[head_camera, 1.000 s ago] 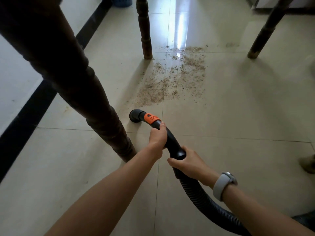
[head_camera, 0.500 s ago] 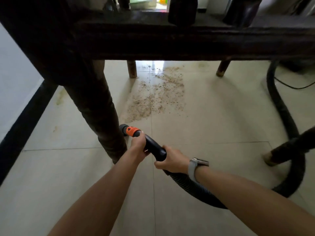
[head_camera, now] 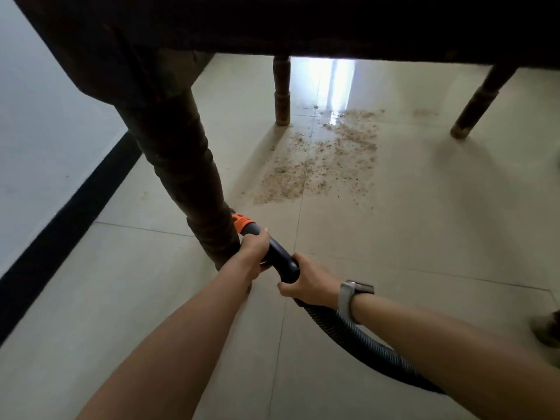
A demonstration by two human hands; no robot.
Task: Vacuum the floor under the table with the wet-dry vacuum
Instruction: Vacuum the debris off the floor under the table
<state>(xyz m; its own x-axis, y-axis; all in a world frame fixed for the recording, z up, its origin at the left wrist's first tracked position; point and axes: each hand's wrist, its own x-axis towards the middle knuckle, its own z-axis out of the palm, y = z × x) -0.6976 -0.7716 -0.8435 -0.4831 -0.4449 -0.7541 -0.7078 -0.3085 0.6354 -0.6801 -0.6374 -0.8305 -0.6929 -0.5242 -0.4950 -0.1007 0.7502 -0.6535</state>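
Tiled floor (head_camera: 424, 237) under dark table (head_camera: 303, 22): three table legs (head_camera: 181, 165) visible, one debris patch (head_camera: 321, 165) between them. Left hand (head_camera: 254, 249) clenched on vacuum handle (head_camera: 280, 256) beside near leg; right hand (head_camera: 312, 283) clenched where the hose (head_camera: 357, 338) begins.

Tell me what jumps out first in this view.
A patch of scattered crumbs lies on the pale tile floor under the dark table. Nearer, the left hand and right hand hold the black vacuum hose beside a thick table leg.
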